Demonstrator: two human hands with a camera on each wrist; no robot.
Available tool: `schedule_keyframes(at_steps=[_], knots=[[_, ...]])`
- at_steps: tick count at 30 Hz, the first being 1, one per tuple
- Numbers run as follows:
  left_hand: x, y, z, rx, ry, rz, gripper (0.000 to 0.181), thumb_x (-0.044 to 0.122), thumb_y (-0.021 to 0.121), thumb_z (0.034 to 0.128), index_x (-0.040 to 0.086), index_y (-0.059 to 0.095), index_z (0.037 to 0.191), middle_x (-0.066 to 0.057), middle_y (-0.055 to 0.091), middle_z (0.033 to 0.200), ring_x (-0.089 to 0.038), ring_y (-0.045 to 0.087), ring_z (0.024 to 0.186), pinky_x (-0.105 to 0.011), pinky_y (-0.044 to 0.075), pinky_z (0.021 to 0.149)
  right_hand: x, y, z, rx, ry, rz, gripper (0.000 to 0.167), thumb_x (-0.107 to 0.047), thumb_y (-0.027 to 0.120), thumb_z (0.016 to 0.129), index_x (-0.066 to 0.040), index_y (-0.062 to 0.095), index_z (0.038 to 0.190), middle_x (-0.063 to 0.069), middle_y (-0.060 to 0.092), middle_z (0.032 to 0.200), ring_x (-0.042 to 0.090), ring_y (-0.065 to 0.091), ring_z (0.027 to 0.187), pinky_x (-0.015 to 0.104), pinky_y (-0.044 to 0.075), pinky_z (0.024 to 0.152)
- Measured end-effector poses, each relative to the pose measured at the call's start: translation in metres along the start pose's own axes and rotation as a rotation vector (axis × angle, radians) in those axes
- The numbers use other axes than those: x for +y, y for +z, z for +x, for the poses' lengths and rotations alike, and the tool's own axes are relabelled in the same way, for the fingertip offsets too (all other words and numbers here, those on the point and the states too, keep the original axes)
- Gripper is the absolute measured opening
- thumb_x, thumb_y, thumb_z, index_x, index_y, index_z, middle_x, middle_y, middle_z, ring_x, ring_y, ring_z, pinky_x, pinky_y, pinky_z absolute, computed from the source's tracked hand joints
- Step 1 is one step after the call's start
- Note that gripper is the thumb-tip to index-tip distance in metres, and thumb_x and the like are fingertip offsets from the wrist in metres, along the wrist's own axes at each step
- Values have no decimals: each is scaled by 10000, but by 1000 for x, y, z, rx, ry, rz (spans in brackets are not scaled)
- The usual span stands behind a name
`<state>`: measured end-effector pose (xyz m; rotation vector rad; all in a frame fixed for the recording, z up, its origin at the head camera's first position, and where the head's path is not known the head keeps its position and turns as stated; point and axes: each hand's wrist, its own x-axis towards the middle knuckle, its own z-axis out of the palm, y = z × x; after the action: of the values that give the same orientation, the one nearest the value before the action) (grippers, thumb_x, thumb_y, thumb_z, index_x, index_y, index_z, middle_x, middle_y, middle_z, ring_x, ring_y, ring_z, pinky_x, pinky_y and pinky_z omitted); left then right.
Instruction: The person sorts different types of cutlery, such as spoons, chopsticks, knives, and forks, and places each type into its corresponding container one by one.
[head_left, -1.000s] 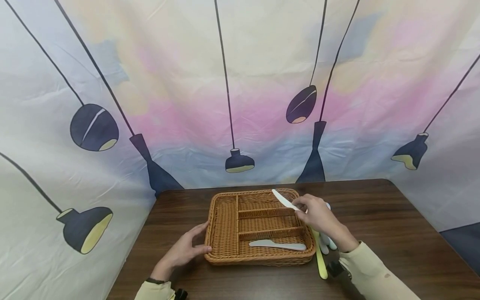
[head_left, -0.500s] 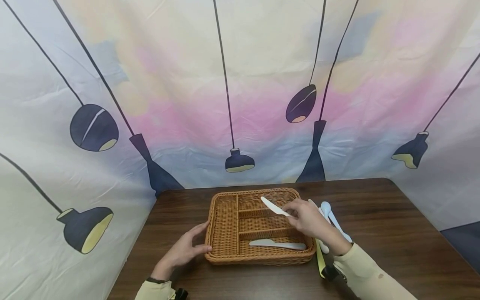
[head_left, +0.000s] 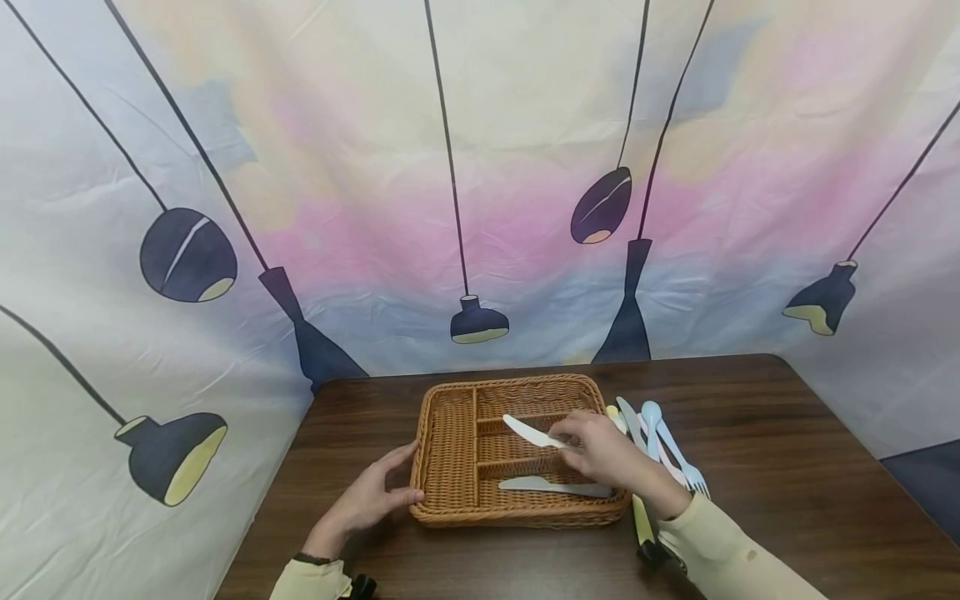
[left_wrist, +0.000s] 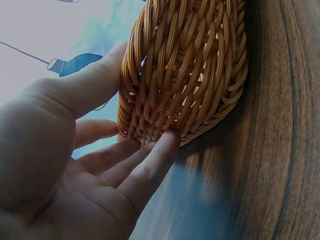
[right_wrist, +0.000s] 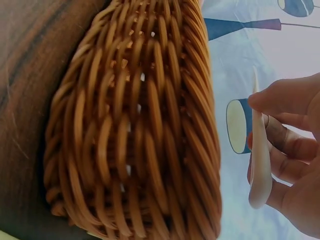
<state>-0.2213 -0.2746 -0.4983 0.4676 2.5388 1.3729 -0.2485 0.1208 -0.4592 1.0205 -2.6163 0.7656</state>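
A brown wicker basket [head_left: 517, 518] with several compartments sits on the table. My left hand [head_left: 371, 496] rests against its left end, thumb and extended fingers touching the woven wall [left_wrist: 185, 65] in the left wrist view. Above the middle right compartment, my right hand [head_left: 600, 450] pinches a white plastic knife [head_left: 525, 430] between thumb and fingers. Its blade points left and away. In the right wrist view the knife's handle [right_wrist: 260, 180] stands clear of the basket's outer wall. A second, pale grey knife [head_left: 553, 487] lies in the nearest right compartment.
Right of the basket lies a loose pile of plastic cutlery, including a light blue spoon [head_left: 651, 414], a light blue fork [head_left: 684, 462] and a yellow-green handle [head_left: 642, 521], partly behind my right forearm. A cloth printed with lamps [head_left: 480, 325] hangs behind the wooden table [head_left: 757, 467].
My right hand has carried the white knife left and nearer, from the basket's back right corner to above its middle compartment. More of the cutlery pile now shows. My left hand stays put.
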Motion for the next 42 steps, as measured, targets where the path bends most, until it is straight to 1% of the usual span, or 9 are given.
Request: schedule_keyframes(at_steps=[5, 9, 12, 19, 24, 28, 31, 34, 42], knots=[[2, -1, -1, 4, 0, -13, 818, 198, 757, 857, 53, 310, 1526, -246, 280, 1553, -439, 374, 1358, -355, 527, 892, 0, 4, -1, -16, -52, -1, 205, -65, 728, 835, -127, 718, 1030, -25, 640, 912, 91, 625, 776, 216, 514, 647], [2, -1, -1, 4, -1, -11, 821, 206, 760, 855, 52, 312, 1526, -252, 279, 1552, -451, 359, 1364, -370, 524, 899, 0, 5, -2, -49, -82, 6, 220, -77, 730, 845, -130, 719, 1059, -26, 641, 927, 38, 570, 724, 197, 481, 616], [2, -1, -1, 4, -4, -5, 822, 215, 760, 856, 57, 312, 1527, -253, 276, 1552, -455, 350, 1368, -355, 525, 897, 1, 5, -2, -68, -103, 12, 225, -74, 726, 850, -128, 721, 1068, -27, 648, 935, 15, 537, 709, 188, 461, 605], [0, 0, 0, 17, -10, 22, 817, 235, 761, 855, 70, 324, 1526, -244, 290, 1549, -455, 332, 1378, -331, 525, 890, 1, 5, -2, -107, -165, 5, 224, -88, 738, 849, -127, 723, 1069, -24, 652, 959, 27, 584, 763, 191, 492, 649], [0, 1, 0, 25, -13, 27, 815, 241, 764, 853, 75, 332, 1523, -243, 293, 1548, -457, 331, 1377, -347, 524, 897, 1, 6, -4, -159, -166, 20, 225, -123, 730, 869, -152, 720, 1092, -44, 644, 984, 17, 585, 799, 193, 500, 677], [-2, 1, 0, 19, -15, 16, 822, 240, 761, 856, 74, 319, 1529, -248, 276, 1553, -463, 332, 1375, -344, 524, 896, 0, 4, -5, -203, -165, 27, 222, -147, 728, 874, -157, 723, 1095, -50, 645, 1022, 55, 605, 857, 228, 506, 703], [-3, 1, -1, 14, -12, 7, 822, 234, 757, 860, 68, 311, 1530, -254, 267, 1555, -463, 338, 1370, -338, 526, 891, -1, 1, -5, -213, -180, 12, 231, -166, 727, 876, -149, 722, 1106, -43, 649, 1049, 95, 622, 900, 264, 519, 735], [-2, 1, -1, 12, -8, 2, 821, 229, 757, 860, 66, 311, 1530, -253, 269, 1554, -458, 345, 1367, -335, 527, 891, -1, 0, -5, -205, -188, -2, 242, -170, 720, 883, -139, 716, 1123, -35, 651, 1055, 110, 629, 912, 284, 528, 754], [-1, 0, -1, -4, 4, -35, 819, 206, 754, 862, 61, 304, 1530, -258, 251, 1560, -462, 340, 1371, -330, 526, 892, 1, -1, -5, -204, -168, 27, 260, -151, 716, 881, -101, 707, 1136, -2, 658, 1045, 89, 615, 845, 246, 507, 718]])
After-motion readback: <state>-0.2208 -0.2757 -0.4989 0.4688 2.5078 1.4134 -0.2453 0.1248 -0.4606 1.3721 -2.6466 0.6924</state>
